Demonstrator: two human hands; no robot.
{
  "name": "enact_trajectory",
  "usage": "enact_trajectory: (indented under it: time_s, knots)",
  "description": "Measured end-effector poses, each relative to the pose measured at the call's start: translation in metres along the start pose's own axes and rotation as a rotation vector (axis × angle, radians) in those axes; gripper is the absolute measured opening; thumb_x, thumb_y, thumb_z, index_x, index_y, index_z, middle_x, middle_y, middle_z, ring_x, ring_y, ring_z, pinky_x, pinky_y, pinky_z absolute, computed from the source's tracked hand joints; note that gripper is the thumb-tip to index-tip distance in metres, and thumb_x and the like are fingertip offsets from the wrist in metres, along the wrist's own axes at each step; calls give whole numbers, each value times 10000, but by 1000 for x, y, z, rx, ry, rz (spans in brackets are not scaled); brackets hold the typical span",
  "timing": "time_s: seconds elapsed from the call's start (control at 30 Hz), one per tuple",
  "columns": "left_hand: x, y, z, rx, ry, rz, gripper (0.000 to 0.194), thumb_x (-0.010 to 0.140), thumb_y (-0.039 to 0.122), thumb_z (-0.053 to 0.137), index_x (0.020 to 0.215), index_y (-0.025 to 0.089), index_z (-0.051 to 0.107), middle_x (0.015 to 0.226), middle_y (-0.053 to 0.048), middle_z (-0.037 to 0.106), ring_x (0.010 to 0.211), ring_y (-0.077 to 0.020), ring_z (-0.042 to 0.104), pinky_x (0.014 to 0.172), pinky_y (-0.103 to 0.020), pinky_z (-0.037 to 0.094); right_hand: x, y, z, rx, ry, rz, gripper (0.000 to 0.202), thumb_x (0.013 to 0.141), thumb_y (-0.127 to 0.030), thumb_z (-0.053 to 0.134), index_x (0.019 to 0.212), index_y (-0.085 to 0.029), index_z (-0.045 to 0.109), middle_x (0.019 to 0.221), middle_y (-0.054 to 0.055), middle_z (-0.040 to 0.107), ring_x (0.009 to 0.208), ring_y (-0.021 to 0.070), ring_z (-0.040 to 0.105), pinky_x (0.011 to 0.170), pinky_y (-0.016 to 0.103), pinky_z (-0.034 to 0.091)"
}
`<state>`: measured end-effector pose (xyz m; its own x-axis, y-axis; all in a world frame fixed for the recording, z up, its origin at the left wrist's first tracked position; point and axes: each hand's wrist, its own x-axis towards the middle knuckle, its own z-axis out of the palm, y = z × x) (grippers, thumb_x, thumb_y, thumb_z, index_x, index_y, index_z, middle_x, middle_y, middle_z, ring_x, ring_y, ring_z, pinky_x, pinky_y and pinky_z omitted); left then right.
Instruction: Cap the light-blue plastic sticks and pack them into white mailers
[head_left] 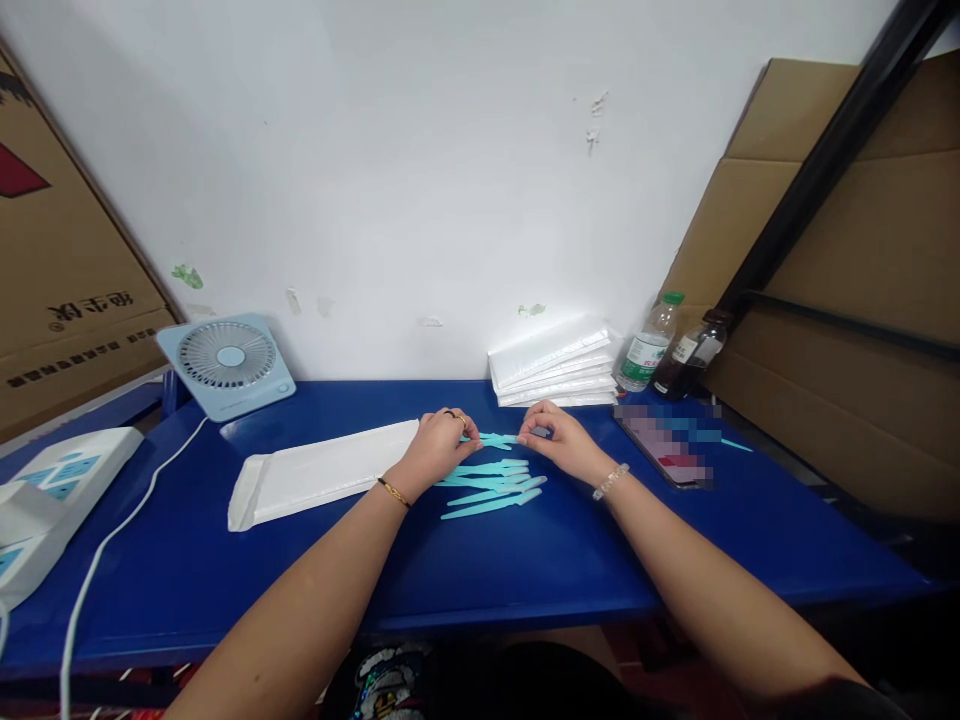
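Several slim turquoise eyebrow razors [491, 490] lie fanned on the blue table, handles toward the left. Just beyond them, a few more turquoise eyebrow razors [496, 440] are between my two hands. My left hand [442, 445] pinches at their left end with thumb and fingertips. At their right end, my right hand [551, 437] has its thumb and index finger closed on a tip. How many razors each hand grips is too small to tell. A white padded mailer [322, 470] lies flat to the left, its right end partly behind my left hand.
A stack of white padded mailers [555, 365] rests against the wall. Two bottles, one green-capped [649, 345] and one dark [690, 355], stand at the back right near a phone [667, 445]. On the left are a blue fan [229, 365], its cable and a power strip [71, 490].
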<state>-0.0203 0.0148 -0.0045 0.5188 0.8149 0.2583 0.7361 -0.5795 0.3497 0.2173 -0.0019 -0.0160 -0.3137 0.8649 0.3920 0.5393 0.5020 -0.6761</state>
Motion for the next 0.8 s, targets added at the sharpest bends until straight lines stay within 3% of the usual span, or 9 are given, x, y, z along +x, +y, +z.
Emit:
enact_trajectory:
  time_s: [0.13, 0.3, 0.43, 0.53, 0.63, 0.8]
  knots:
    - [-1, -3, 2, 27, -57, 12, 207, 821, 403, 527, 804, 237, 649, 903, -5, 649, 903, -195, 572, 869, -351, 367, 0, 8, -9, -57, 10, -1, 195, 812, -390, 589, 784, -213, 665, 952, 46, 561, 878, 182, 553, 755, 313, 446]
    - [1, -14, 5, 167, -23, -31, 223, 842, 319, 488, 946, 249, 673, 1031, -45, 633, 997, -222, 535, 874, -357, 362, 0, 31, -22, -443, 76, 61, 111, 806, -294, 582, 798, -230, 673, 946, 42, 571, 921, 207, 541, 804, 360, 375]
    - [4, -21, 9, 202, -23, -39, 201, 820, 300, 519, 936, 250, 675, 1033, -43, 629, 995, -228, 529, 865, -362, 367, 2, 35, -14, -626, 4, 45, 99, 781, -304, 614, 810, -224, 664, 982, 51, 577, 951, 229, 525, 817, 382, 331]
    - [5, -22, 12, 192, -36, -54, 164, 817, 305, 528, 850, 236, 674, 995, -44, 633, 986, -223, 525, 866, -358, 364, 5, 30, -5, -722, -26, -10, 93, 788, -222, 575, 730, -198, 643, 934, 71, 589, 925, 228, 518, 831, 386, 309]
    - [5, -23, 14, 176, -50, -65, 155, 813, 294, 528, 783, 223, 663, 953, -45, 632, 971, -223, 525, 861, -359, 365, 5, 25, 0, -712, -13, -27, 111, 784, -185, 546, 698, -189, 616, 899, 72, 594, 912, 220, 516, 831, 373, 313]
    - [5, -25, 11, 134, -33, -73, 150, 816, 283, 521, 754, 225, 646, 929, -34, 627, 951, -226, 531, 852, -372, 366, 2, 22, -9, -458, 0, 17, 124, 828, -286, 530, 799, -215, 628, 989, 46, 593, 886, 191, 535, 796, 339, 354]
